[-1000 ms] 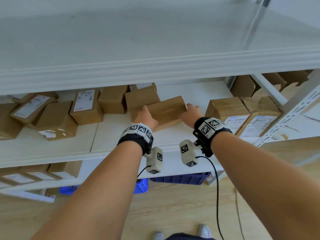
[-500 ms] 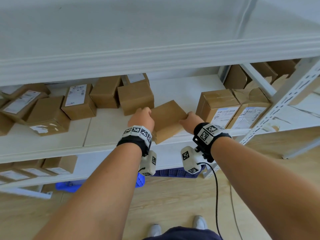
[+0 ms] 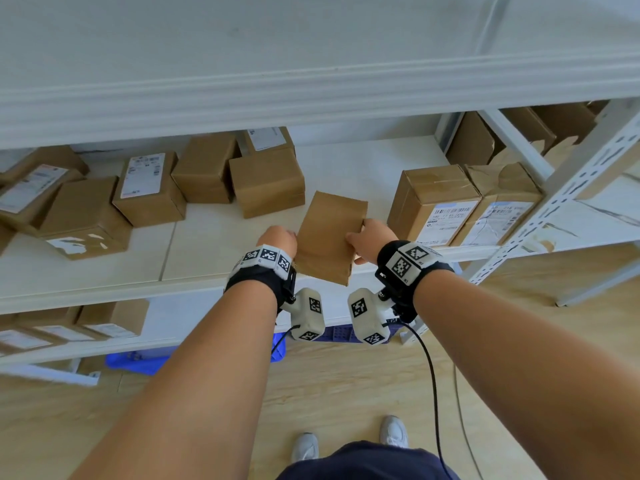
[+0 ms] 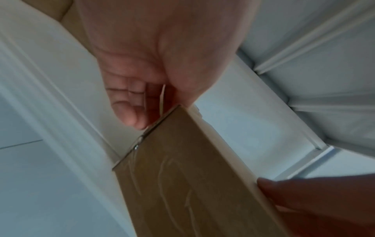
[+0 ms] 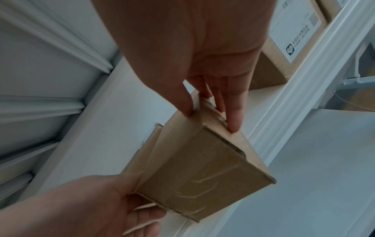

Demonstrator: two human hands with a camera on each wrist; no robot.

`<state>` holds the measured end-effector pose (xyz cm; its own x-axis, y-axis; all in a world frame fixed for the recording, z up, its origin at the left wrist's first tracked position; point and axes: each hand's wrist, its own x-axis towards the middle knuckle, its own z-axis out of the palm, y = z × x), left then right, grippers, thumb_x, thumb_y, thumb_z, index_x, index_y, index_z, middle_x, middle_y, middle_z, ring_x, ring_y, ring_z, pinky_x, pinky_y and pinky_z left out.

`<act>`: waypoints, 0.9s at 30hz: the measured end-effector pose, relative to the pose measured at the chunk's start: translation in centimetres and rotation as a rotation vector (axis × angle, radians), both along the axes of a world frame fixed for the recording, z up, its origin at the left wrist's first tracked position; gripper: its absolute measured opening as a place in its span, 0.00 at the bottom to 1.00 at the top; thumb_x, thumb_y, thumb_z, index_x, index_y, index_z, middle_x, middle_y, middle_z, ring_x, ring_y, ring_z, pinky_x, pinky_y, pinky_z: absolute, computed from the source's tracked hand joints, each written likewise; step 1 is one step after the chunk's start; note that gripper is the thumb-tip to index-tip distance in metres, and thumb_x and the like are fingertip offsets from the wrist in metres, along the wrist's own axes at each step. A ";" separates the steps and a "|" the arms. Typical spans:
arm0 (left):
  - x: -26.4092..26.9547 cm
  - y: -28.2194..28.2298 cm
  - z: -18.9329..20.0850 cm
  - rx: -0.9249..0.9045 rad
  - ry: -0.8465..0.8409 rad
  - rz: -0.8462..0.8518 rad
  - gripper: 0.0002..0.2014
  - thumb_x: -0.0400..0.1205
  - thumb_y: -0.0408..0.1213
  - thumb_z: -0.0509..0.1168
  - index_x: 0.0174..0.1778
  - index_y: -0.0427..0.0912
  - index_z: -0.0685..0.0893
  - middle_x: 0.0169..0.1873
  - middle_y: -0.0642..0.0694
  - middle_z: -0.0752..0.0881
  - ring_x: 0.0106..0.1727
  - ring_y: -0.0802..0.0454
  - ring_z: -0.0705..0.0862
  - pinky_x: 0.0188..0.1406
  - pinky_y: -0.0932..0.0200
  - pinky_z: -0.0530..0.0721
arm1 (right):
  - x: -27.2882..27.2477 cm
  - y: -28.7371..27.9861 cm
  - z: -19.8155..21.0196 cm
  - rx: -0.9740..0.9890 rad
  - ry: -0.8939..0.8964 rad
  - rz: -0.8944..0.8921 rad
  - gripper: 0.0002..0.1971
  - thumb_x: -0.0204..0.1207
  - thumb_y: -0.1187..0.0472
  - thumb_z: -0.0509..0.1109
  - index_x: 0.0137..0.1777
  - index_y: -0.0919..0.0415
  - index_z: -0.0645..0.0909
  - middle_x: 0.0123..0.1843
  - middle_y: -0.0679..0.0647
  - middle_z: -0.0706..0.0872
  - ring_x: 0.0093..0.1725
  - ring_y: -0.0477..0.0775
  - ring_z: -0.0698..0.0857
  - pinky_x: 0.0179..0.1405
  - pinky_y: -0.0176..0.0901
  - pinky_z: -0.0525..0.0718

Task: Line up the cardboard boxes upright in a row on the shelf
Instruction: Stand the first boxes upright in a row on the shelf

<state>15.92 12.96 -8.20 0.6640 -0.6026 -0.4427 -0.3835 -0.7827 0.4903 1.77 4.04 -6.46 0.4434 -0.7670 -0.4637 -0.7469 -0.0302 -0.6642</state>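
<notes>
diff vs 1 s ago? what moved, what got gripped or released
The box came off the shelf: both hands pulled it toward the front edge and turned it from lying crosswise to lengthwise, its near end now past the edge. The left hand and right hand keep their grip on its sides; nothing was let go. The two upright boxes on the right and the loose boxes on the left stayed put.

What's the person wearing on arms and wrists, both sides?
Bare forearms, no sleeves. Each wrist has a black strap topped by a white band with black square fiducial markers: left wrist band, right wrist band. Beneath each hangs a white marker-tagged camera pod trailing a black cable.
</notes>
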 end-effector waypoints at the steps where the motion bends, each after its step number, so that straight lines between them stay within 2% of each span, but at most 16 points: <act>1: -0.2 0.3 0.0 -0.036 0.038 0.010 0.19 0.88 0.36 0.52 0.65 0.28 0.81 0.62 0.30 0.84 0.62 0.34 0.84 0.62 0.46 0.82 | 0.1 0.1 0.1 -0.005 0.012 0.012 0.16 0.81 0.63 0.60 0.65 0.69 0.77 0.56 0.63 0.87 0.52 0.62 0.88 0.55 0.57 0.88; 4: -0.1 1.1 -0.2 -0.099 0.199 0.079 0.23 0.88 0.45 0.50 0.61 0.31 0.82 0.58 0.31 0.85 0.58 0.36 0.85 0.62 0.47 0.83 | 0.4 0.2 0.2 -0.011 0.031 0.026 0.16 0.81 0.69 0.58 0.67 0.71 0.75 0.62 0.67 0.84 0.58 0.67 0.86 0.58 0.58 0.86; 7: 0.4 1.6 0.4 -0.207 0.324 0.122 0.25 0.83 0.56 0.53 0.54 0.39 0.85 0.54 0.38 0.88 0.54 0.40 0.87 0.63 0.45 0.83 | 0.4 0.2 0.4 0.013 -0.004 0.000 0.20 0.80 0.69 0.58 0.72 0.72 0.72 0.67 0.70 0.80 0.64 0.69 0.83 0.60 0.57 0.85; 9: 0.7 2.0 1.0 -0.250 0.350 0.114 0.25 0.77 0.64 0.59 0.49 0.45 0.85 0.52 0.43 0.89 0.53 0.43 0.88 0.61 0.47 0.84 | 0.5 0.2 0.6 -0.041 0.035 -0.005 0.19 0.80 0.68 0.58 0.71 0.69 0.73 0.66 0.68 0.81 0.63 0.67 0.83 0.60 0.53 0.84; 11: 1.1 2.3 1.4 -0.324 0.359 0.175 0.32 0.66 0.68 0.68 0.55 0.46 0.87 0.50 0.46 0.90 0.51 0.46 0.89 0.58 0.51 0.86 | 0.6 0.2 0.8 -0.100 0.074 0.009 0.20 0.81 0.66 0.59 0.73 0.64 0.72 0.65 0.64 0.82 0.62 0.65 0.83 0.59 0.50 0.83; 12: 1.2 2.3 1.6 -0.363 0.356 0.211 0.34 0.66 0.65 0.72 0.61 0.45 0.86 0.52 0.46 0.90 0.51 0.48 0.89 0.58 0.52 0.86 | 0.7 0.4 0.9 -0.107 0.082 0.024 0.21 0.81 0.65 0.60 0.74 0.62 0.71 0.67 0.62 0.82 0.63 0.64 0.82 0.60 0.49 0.81; 13: 1.2 2.2 2.0 -0.390 0.345 0.231 0.32 0.71 0.58 0.74 0.67 0.43 0.84 0.55 0.46 0.90 0.52 0.49 0.89 0.59 0.54 0.86 | 0.8 0.4 0.9 -0.122 0.082 0.048 0.21 0.81 0.64 0.61 0.75 0.60 0.71 0.68 0.61 0.81 0.65 0.63 0.82 0.60 0.48 0.80; 15: 1.2 1.8 2.3 -0.417 0.315 0.216 0.27 0.78 0.45 0.73 0.72 0.41 0.79 0.59 0.45 0.88 0.54 0.50 0.88 0.59 0.57 0.85 | 0.8 0.8 1.0 -0.160 0.090 0.095 0.19 0.83 0.63 0.60 0.73 0.60 0.75 0.68 0.60 0.82 0.65 0.62 0.82 0.60 0.48 0.80; 18: 0.1 1.2 2.6 -0.427 0.311 0.144 0.20 0.82 0.39 0.69 0.71 0.41 0.80 0.53 0.47 0.88 0.49 0.51 0.87 0.52 0.58 0.86 | 0.7 0.6 1.1 -0.180 0.076 0.090 0.15 0.84 0.64 0.55 0.63 0.64 0.80 0.60 0.63 0.85 0.58 0.63 0.84 0.55 0.48 0.81; 20: -0.5 0.8 2.6 -0.412 0.309 0.102 0.17 0.83 0.40 0.67 0.67 0.42 0.82 0.51 0.47 0.88 0.49 0.50 0.87 0.50 0.56 0.87 | 0.5 0.3 1.1 -0.169 0.043 0.047 0.16 0.86 0.57 0.52 0.49 0.65 0.79 0.50 0.63 0.83 0.45 0.61 0.83 0.44 0.48 0.81; 21: -0.7 0.7 2.6 -0.403 0.324 0.094 0.16 0.83 0.40 0.67 0.66 0.41 0.82 0.53 0.46 0.89 0.50 0.49 0.87 0.50 0.54 0.88 | 0.4 0.3 1.0 -0.143 0.024 0.021 0.19 0.86 0.52 0.51 0.46 0.64 0.78 0.48 0.63 0.82 0.43 0.60 0.82 0.44 0.49 0.82; 22: -0.8 0.5 2.4 -0.408 0.363 0.105 0.17 0.83 0.39 0.66 0.68 0.39 0.81 0.56 0.43 0.89 0.51 0.46 0.88 0.51 0.51 0.89 | 0.3 0.3 1.0 -0.104 0.016 0.005 0.22 0.85 0.46 0.51 0.48 0.64 0.78 0.49 0.63 0.83 0.44 0.61 0.83 0.49 0.52 0.85; 24: -1.3 0.0 2.3 -0.425 0.489 0.168 0.21 0.84 0.35 0.65 0.72 0.34 0.76 0.56 0.38 0.87 0.49 0.41 0.89 0.50 0.45 0.90 | 0.0 0.5 1.1 -0.027 0.021 0.009 0.25 0.82 0.40 0.54 0.60 0.62 0.78 0.53 0.61 0.84 0.51 0.61 0.85 0.57 0.58 0.86; 26: -1.4 -0.3 2.6 -0.471 0.564 0.239 0.20 0.85 0.33 0.61 0.74 0.32 0.73 0.49 0.37 0.86 0.43 0.38 0.89 0.46 0.43 0.90 | -0.2 0.5 1.5 -0.007 0.039 0.028 0.25 0.80 0.40 0.58 0.66 0.60 0.75 0.56 0.58 0.84 0.51 0.59 0.85 0.55 0.58 0.87; 27: -1.2 -0.5 2.7 -0.495 0.573 0.277 0.20 0.86 0.33 0.60 0.75 0.34 0.71 0.47 0.39 0.84 0.41 0.38 0.88 0.46 0.43 0.90 | -0.1 0.2 1.9 -0.025 0.045 0.038 0.25 0.80 0.42 0.59 0.66 0.61 0.75 0.57 0.58 0.84 0.52 0.59 0.85 0.54 0.58 0.88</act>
